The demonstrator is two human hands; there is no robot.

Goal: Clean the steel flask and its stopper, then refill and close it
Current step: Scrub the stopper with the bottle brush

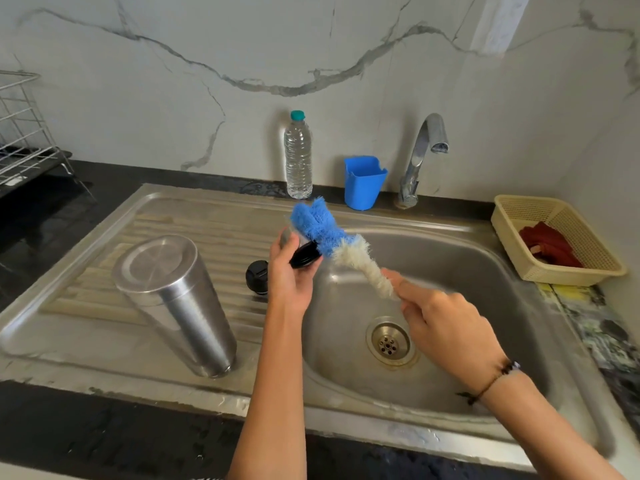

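Note:
The steel flask [176,303] stands upside down on the sink's ribbed drainboard [214,226], left of my arms. A black stopper [257,276] lies on the drainboard beside my left wrist. My left hand [289,275] grips a steel cap with a black rim [304,254] over the basin's left edge. My right hand [446,327] holds the handle end of a bottle brush [341,242] with blue and white bristles. The blue bristles press against the cap.
The sink basin [485,271] with its drain [389,342] lies under my right hand. At the back stand a plastic water bottle [298,157], a blue holder [364,183] and the tap [420,157]. A cream basket [554,240] sits at the right, a wire rack [24,133] at the far left.

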